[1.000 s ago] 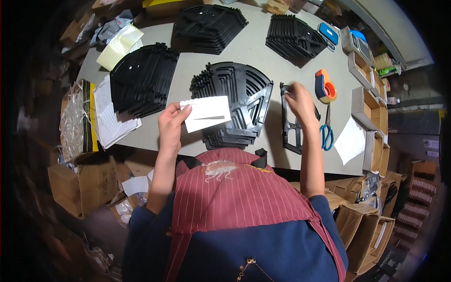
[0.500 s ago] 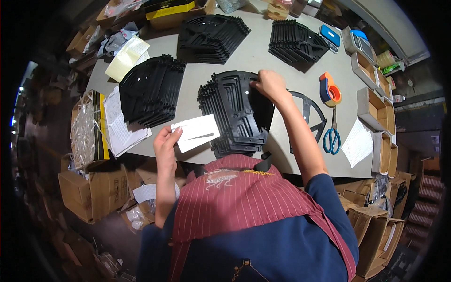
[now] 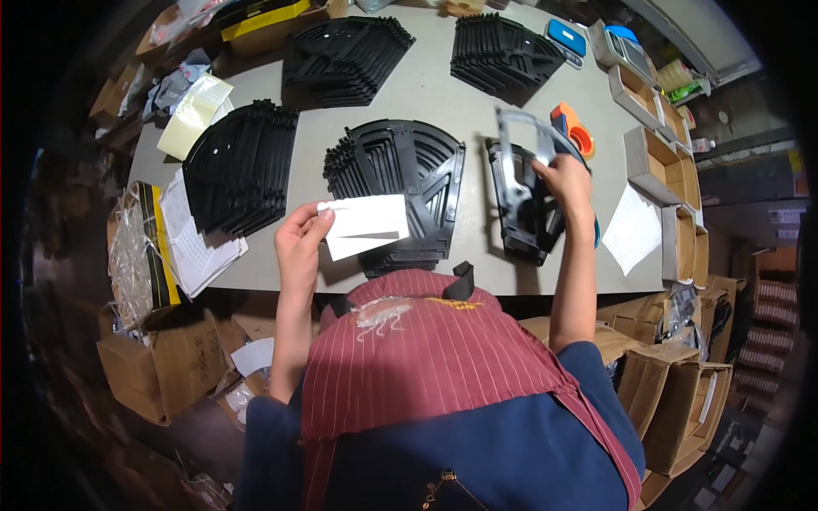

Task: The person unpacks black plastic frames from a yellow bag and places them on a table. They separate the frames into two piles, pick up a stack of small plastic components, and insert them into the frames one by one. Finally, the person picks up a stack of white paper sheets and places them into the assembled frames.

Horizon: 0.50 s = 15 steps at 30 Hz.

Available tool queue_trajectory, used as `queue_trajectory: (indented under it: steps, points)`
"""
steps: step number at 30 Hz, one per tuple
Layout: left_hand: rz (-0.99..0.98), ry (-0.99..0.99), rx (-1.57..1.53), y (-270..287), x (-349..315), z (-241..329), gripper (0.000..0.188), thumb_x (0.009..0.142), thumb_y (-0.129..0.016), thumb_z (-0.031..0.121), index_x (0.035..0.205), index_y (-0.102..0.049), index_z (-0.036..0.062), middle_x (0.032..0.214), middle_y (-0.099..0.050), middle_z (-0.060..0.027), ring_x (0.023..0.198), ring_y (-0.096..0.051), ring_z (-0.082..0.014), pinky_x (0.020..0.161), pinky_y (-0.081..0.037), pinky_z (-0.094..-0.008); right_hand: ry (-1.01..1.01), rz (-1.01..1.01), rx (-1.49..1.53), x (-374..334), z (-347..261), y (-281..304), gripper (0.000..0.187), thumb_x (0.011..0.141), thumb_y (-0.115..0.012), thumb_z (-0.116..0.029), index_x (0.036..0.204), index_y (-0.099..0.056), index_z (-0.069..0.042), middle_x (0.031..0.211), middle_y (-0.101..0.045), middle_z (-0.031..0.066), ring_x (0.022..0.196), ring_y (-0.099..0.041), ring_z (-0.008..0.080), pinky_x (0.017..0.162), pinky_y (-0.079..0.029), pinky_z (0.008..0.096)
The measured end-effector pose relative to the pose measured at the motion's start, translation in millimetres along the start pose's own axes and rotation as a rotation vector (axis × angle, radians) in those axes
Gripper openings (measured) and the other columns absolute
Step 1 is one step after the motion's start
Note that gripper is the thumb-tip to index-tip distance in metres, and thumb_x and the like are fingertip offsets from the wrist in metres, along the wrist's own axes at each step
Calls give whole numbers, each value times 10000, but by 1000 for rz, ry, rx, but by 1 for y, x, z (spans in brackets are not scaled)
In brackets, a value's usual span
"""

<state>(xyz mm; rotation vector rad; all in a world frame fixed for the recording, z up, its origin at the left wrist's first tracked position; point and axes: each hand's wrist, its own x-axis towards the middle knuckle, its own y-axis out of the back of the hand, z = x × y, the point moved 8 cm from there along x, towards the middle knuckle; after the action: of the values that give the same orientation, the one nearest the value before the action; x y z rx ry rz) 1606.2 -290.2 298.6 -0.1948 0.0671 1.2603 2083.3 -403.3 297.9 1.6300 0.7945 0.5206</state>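
Note:
My left hand (image 3: 302, 238) pinches a small wad of white paper slips (image 3: 368, 223) over the near-left part of a stack of black fan-shaped plastic parts (image 3: 396, 170). To the right of that stack, my right hand (image 3: 564, 186) grips a black fan-shaped plastic frame (image 3: 515, 140), tilted up and partly blurred, its surface shining grey. Beneath it another black plastic part (image 3: 527, 243) lies on the table, partly covered by the frame and hand. Further stacks of such parts stand at left (image 3: 243, 170), far left (image 3: 345, 60) and far right (image 3: 503, 55).
An orange tape dispenser (image 3: 573, 128) lies just beyond my right hand, and scissors (image 3: 596, 232) are mostly hidden behind it. Small open cardboard boxes (image 3: 652, 162) line the table's right edge, beside a printed sheet (image 3: 632, 230). Papers (image 3: 192, 238) and a bundle of clear plastic (image 3: 132, 255) sit at left.
My right hand has moved right from the middle stack and now holds a tilted frame above the right side. My left hand keeps the paper slips. The whole view has shifted slightly.

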Motion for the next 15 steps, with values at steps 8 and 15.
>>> queue_trajectory:
  steps: [8,15]
  points:
    - [-69,-101,191,-37,8,-1,148,922,-715,79,1014,-721,-36,796,-674,9,717,-571,-37,649,-462,-200,136,62,-199,-41,-24,-18,639,846,-699,-619,870,-678,19,782,-678,199,782,-679,390,681,-533,443]
    - [-89,-162,352,-59,-4,22,124,901,-718,80,992,-726,-4,800,-702,-29,737,-622,-71,675,-505,-240,1002,-42,646,-138,-228,25,217,842,-725,-150,982,-614,-27,944,-635,135,930,-624,355,813,-513,428]
